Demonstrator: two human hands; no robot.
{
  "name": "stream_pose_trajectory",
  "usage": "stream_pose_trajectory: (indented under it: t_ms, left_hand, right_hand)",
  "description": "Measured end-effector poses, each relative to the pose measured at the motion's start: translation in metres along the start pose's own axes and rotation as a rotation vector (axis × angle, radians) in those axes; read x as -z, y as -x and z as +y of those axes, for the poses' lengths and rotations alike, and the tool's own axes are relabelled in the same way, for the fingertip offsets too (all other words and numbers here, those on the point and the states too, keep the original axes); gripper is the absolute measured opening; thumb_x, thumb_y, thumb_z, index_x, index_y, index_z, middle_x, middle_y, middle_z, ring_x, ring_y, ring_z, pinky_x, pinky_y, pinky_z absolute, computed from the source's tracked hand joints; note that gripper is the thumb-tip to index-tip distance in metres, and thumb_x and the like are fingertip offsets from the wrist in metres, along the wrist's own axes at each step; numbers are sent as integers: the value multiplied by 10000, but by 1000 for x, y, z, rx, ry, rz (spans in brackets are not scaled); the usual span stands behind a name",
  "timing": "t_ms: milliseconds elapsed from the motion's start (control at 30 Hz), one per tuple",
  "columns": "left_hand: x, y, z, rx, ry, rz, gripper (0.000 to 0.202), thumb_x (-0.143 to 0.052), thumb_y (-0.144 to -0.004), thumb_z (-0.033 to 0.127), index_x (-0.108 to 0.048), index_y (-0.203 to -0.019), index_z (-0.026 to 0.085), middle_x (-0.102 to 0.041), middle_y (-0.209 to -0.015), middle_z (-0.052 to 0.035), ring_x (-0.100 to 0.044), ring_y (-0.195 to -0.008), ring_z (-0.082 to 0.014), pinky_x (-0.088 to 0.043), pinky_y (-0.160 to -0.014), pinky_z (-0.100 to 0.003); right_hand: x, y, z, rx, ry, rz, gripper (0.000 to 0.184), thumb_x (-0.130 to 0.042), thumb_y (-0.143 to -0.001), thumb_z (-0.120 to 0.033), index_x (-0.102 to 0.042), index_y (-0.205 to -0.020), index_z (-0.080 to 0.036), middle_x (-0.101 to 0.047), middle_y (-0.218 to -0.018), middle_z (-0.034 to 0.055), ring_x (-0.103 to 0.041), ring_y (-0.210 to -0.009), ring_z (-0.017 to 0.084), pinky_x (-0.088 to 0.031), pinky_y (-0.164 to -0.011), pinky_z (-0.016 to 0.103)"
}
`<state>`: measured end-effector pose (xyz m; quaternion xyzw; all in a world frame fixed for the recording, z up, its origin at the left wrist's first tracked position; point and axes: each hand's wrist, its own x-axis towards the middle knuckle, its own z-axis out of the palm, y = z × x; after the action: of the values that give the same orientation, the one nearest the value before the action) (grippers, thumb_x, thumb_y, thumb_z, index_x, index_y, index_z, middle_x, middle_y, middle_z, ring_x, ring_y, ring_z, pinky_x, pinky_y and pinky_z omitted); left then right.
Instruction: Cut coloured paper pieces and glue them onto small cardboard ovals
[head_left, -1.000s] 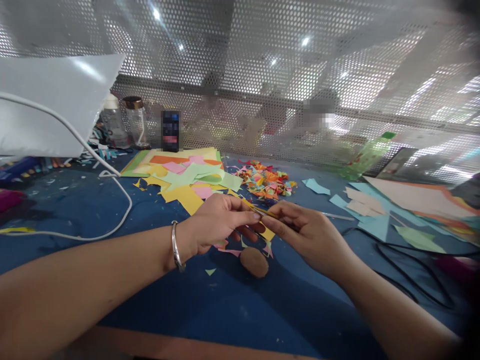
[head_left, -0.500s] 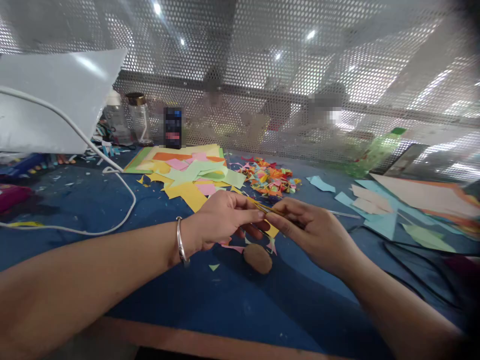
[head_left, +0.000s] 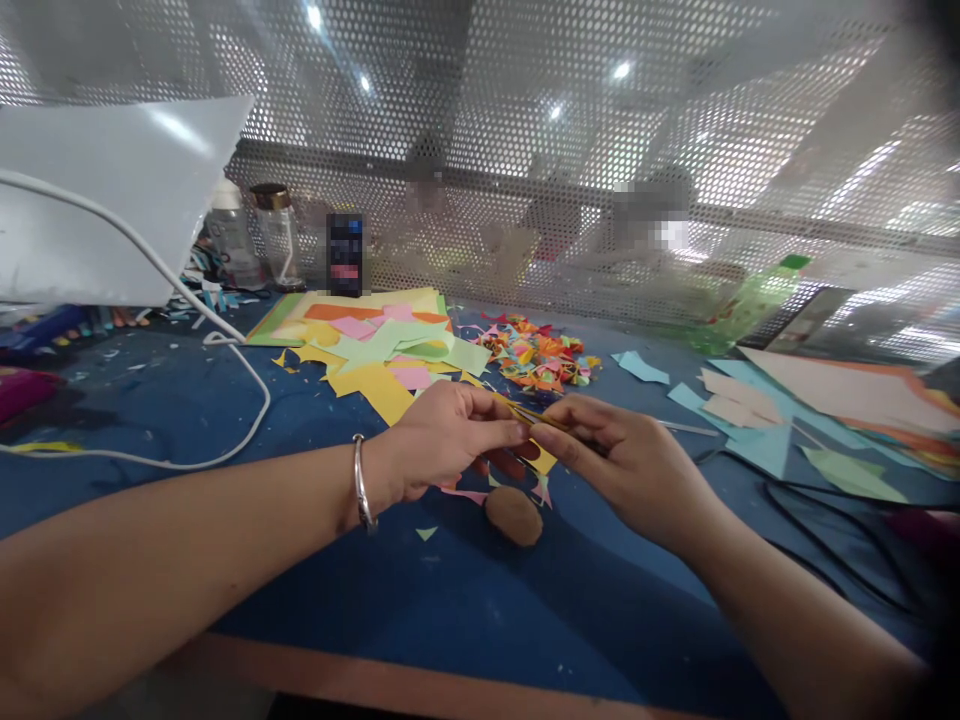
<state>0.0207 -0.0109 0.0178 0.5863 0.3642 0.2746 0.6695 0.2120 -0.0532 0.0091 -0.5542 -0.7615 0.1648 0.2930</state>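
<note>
Blue tabletop (head_left: 420,620); left hand (head_left: 450,437), right hand (head_left: 637,465) pinching yellow strip (head_left: 528,411), ends hidden.

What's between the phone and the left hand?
Head view: an overlapping pile of coloured paper, with orange, pink, pale green and yellow pieces, lies between the phone and the left hand.

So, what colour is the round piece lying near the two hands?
The round piece is brown; it shows best in the head view.
</note>
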Motion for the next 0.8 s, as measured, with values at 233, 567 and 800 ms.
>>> stream_pose_trajectory:
  t_ms: [233, 567, 800]
  left_hand:
    - [4, 0, 5, -9, 10, 23, 78, -612, -784, 94, -660, -739, 136, -724, -775, -26, -676, -608, -95, -406, -520, -197]
    - [6, -1, 5, -21, 30, 52, 138, -678, -818, 220, -668, -701, 148, -690, -647, -16, -624, -547, -92, -383, -482, -205]
    - [7, -3, 2, -27, 64, 33, 147, -686, -831, 225, -674, -710, 142, -667, -609, -1, -593, -535, -70, -380, -495, -191]
  right_hand:
    - [0, -1, 0, -27, -60, 14, 376, -501, -929, -525, -598, -765, -201, -573, -690, 8, -494, -608, 139, -370, -539, 259]
    - [1, -2, 0, -33, -118, 27, 380, -520, -920, -539, -582, -765, -198, -548, -673, -2, -468, -577, 124, -361, -517, 249]
    - [0, -2, 1, -29, -140, 30, 362, -535, -919, -524, -593, -774, -197, -551, -681, -6, -467, -579, 119, -371, -523, 244]
